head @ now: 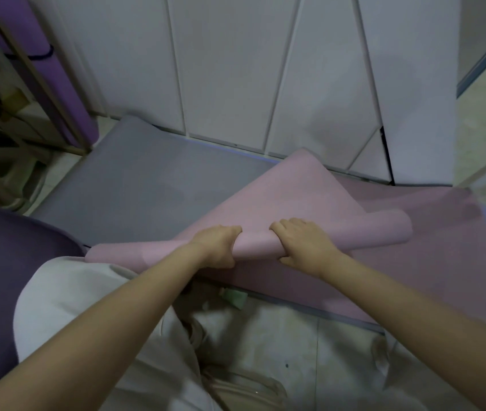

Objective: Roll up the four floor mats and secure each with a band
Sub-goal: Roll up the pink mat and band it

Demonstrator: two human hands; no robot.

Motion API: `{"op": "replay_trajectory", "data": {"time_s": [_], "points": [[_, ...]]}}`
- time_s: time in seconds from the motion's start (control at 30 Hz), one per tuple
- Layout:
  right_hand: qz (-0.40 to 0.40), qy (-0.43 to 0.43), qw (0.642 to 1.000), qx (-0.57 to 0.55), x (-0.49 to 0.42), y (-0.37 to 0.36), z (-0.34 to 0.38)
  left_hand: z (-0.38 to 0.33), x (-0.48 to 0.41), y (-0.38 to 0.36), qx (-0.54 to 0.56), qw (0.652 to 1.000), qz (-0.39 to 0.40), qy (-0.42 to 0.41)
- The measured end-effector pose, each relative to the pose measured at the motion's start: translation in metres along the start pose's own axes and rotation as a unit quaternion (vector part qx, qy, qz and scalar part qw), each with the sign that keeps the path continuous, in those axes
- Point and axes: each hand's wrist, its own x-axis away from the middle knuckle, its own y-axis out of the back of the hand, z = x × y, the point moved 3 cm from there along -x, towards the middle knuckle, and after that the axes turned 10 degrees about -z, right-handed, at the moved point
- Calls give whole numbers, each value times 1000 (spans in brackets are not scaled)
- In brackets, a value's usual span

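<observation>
Left grip [216, 246] and right grip [302, 244] curled round partly rolled pink mat [295, 197], close together mid-roll, grey mat [147, 179] flat on floor alongside, banded purple roll [28, 22] upright far left

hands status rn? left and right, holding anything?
Left hand: closed, gripping the rolled part of the pink mat.
Right hand: closed, gripping the same roll.

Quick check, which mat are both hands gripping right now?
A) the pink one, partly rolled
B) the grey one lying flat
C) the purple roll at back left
A: the left hand and right hand curl round the partly rolled pink mat; the grey mat lies flat.
</observation>
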Motion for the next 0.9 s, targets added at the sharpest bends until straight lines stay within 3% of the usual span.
{"op": "replay_trajectory", "data": {"time_s": [0.17, 0.23, 0.33, 0.43, 0.57, 0.77, 0.9], "points": [[53, -5, 999, 0, 0, -3, -1, -2, -5, -1, 51, 989, 136, 2], [68, -2, 998, -11, 0, -4, -2, -2, -8, -2, 40, 989, 143, 3], [85, -7, 996, -33, -2, -4, -2, -3, -3, -3, -20, 997, 72, 2], [103, -17, 993, -50, -7, 0, -1, -6, 11, -8, -122, 989, -79, 0], [143, -24, 987, -69, -14, 1, 1, 0, 18, -20, -95, 973, -209, -31], [191, -23, 978, -78, -16, 4, -9, -5, 6, -12, -79, 992, -94, -18], [139, -25, 989, -45, -6, 9, -17, -2, -8, -9, 21, 1000, 19, -13]]}}
